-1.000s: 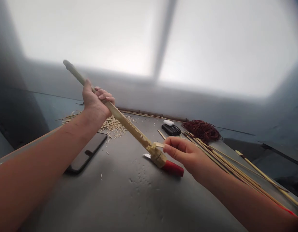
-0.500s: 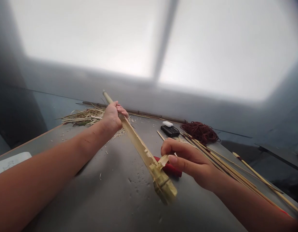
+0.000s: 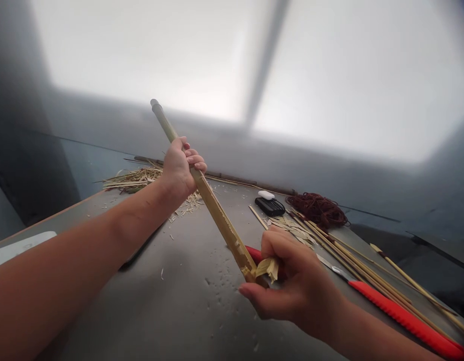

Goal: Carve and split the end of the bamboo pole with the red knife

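Your left grip is wrapped fully round the bamboo stick, thumb up and fingers folded over its far side. You have it above the pale, ragged-edged stretch, probably so that stretch stays exposed and the length steady while your other hand works low down. The stick slants from its raised far end down towards you; whether its near end touches the bench is hidden.

Your right grip curves round that near end, thumb reaching beneath, fingers curled on the other side. A peeled curl sits between thumb and fingers, beside the stick; how tightly they close, and on which of the two, you cannot tell from here. The nearness suggests you want control right where the curl meets the wood.

The red handle lies just behind the stick. The red cutter lies by your right forearm, perhaps to stay reachable. Thin sticks lie beyond it, likely ranged aside for working room.
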`<action>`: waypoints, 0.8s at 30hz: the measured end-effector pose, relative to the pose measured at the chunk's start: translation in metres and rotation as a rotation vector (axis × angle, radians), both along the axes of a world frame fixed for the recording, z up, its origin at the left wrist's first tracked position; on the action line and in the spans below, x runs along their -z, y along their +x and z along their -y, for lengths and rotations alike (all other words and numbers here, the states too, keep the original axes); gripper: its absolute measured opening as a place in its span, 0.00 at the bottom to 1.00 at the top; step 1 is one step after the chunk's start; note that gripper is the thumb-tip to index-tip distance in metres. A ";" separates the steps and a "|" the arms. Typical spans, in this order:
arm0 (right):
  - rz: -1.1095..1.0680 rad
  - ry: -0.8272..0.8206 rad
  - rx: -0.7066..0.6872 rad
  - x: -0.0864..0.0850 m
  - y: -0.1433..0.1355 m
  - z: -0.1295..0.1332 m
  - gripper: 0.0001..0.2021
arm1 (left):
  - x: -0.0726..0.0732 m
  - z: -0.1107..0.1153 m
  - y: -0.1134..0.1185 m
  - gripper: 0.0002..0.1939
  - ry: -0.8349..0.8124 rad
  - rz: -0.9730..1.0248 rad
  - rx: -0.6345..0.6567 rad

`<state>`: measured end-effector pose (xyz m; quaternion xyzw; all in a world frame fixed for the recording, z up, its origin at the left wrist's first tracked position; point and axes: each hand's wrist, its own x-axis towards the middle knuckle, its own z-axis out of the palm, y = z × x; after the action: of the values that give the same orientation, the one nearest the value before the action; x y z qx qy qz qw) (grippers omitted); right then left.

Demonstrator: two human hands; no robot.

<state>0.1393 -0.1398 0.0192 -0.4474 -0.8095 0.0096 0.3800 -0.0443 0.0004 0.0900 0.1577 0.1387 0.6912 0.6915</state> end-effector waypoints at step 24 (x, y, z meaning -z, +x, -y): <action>-0.223 0.176 -0.059 -0.003 0.014 -0.010 0.07 | 0.006 -0.019 -0.007 0.15 -0.119 -0.089 -0.059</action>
<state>0.1536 -0.1301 0.0217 -0.3847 -0.7727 -0.0007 0.5049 -0.0517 0.0193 0.0840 0.1429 0.2148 0.6943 0.6719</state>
